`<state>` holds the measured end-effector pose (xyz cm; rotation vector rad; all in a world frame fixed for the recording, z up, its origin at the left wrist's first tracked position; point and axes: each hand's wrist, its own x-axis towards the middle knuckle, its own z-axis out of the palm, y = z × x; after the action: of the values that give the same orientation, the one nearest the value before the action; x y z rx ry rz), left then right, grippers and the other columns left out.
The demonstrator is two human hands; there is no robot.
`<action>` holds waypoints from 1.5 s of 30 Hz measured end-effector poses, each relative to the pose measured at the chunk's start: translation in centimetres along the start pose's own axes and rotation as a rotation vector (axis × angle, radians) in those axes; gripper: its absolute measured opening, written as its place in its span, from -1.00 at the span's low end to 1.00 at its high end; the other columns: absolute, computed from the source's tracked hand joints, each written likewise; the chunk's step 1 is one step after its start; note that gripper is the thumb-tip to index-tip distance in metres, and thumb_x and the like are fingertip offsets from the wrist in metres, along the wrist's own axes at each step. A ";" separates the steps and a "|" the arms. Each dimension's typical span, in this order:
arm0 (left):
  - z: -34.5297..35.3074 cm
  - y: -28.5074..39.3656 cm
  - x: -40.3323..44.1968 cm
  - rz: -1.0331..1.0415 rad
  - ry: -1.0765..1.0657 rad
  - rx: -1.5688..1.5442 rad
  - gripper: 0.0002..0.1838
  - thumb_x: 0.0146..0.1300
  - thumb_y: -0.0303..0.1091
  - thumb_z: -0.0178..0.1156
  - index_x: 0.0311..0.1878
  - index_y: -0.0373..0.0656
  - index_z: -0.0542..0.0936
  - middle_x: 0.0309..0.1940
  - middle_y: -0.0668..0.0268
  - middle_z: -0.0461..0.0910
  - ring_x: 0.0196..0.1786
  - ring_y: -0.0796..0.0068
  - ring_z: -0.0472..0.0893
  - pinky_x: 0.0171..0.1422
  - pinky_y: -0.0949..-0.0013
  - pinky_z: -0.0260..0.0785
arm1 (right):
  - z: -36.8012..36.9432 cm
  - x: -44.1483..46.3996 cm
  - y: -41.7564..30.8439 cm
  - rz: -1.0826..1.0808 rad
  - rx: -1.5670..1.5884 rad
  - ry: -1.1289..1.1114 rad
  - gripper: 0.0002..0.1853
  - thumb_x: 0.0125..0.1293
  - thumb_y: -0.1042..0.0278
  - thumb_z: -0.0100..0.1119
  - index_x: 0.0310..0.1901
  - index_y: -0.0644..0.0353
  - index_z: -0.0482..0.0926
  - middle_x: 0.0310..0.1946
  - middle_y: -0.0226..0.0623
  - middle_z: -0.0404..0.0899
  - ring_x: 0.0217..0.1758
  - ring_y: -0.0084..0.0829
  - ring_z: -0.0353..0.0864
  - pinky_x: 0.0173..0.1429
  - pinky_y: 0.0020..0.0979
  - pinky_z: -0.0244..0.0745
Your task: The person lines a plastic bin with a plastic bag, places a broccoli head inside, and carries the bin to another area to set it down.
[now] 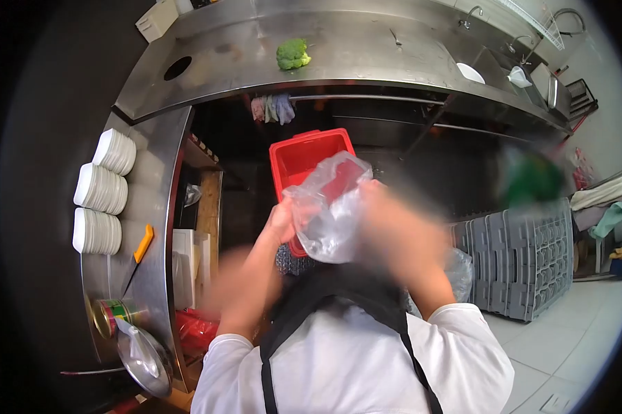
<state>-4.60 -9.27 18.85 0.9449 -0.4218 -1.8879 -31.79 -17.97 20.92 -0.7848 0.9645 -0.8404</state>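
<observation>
A clear plastic bag (330, 228) hangs spread between my two hands, its mouth facing up and away from me. My left hand (280, 219) pinches the left side of its rim. On the opposite side my right hand (374, 200) grips the edge, partly smeared by motion. Behind and below the bag stands a red plastic bin (282, 162), its inside partly covered by the film. I cannot tell whether bag and bin touch.
Broccoli (293, 54) sits on the steel counter (366, 52) ahead. Stacked white containers (100, 188), an orange-handled knife (144, 243), a can (111, 316) and a metal bowl (145, 359) line the left counter. Grey dish racks (511, 262) stand at right, near a blurred green object (531, 178).
</observation>
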 end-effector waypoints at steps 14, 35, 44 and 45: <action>-2.7 9.4 -8.5 0.399 -0.185 -0.169 -0.27 0.27 0.03 0.11 0.44 0.15 0.08 0.09 0.10 0.49 -0.38 0.56 0.44 -0.38 0.52 0.26 | -12.6 -0.1 -8.1 0.051 -1.404 -0.185 -0.38 -0.05 0.01 0.43 0.03 0.17 0.53 -0.05 -0.09 0.57 0.06 -0.17 0.54 0.15 -0.28 0.41; 2.6 -5.2 6.3 0.287 0.806 0.613 0.23 0.00 -0.40 0.35 0.43 -0.23 -0.47 0.41 0.00 -0.04 0.40 0.20 0.12 0.40 0.23 0.06 | 3.6 -1.4 -8.3 -0.007 -0.551 -0.169 -0.81 0.20 0.31 0.12 -0.25 0.24 0.58 -0.49 -0.41 0.54 -0.48 -0.61 0.42 -0.40 -0.47 0.33; -3.2 1.9 6.0 0.001 1.040 1.524 -0.48 0.08 -0.31 0.16 0.19 0.07 0.46 0.09 0.02 0.45 0.08 -0.03 0.52 0.17 0.15 0.38 | -23.4 -4.3 -24.1 0.013 -0.862 0.588 -0.75 0.03 0.40 0.11 -0.26 0.31 0.64 -0.30 -0.15 0.66 -0.32 -0.35 0.64 -0.19 -0.32 0.53; -3.1 2.3 7.1 0.144 0.807 1.749 -0.58 0.14 -0.32 0.08 0.12 0.13 0.51 -0.05 0.05 0.53 0.05 -0.01 0.53 0.15 0.13 0.39 | -28.8 -3.1 -23.2 0.066 -1.164 0.655 -0.74 0.02 0.43 0.10 -0.25 0.34 0.63 -0.28 -0.05 0.64 -0.25 -0.23 0.64 -0.13 -0.27 0.52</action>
<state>-2.66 -16.27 15.28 2.4626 -1.5884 -0.4425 -64.76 -31.21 31.53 -1.4770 2.1201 -0.4035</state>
